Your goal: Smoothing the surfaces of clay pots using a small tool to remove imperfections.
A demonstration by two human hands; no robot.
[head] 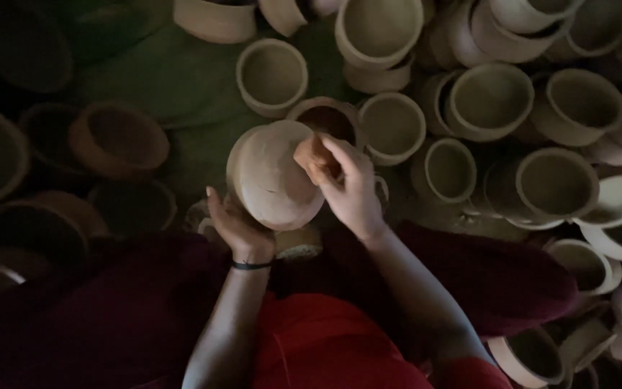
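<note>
A pale unfired clay pot (271, 176) is tipped on its side above my lap, its rounded bottom facing up toward me. My left hand (237, 229) cups it from below at the lower left edge; a dark band circles that wrist. My right hand (350, 189) presses a small orange sponge or cloth pad (312, 157) against the pot's upper right side. A small bowl (298, 245) sits just under the pot, partly hidden by it.
Several pale clay pots (489, 101) crowd the floor ahead and to the right, some stacked. Darker reddish pots (118, 139) lie in shadow at left on a green mat (181, 79). My red and maroon clothing (325, 338) fills the bottom.
</note>
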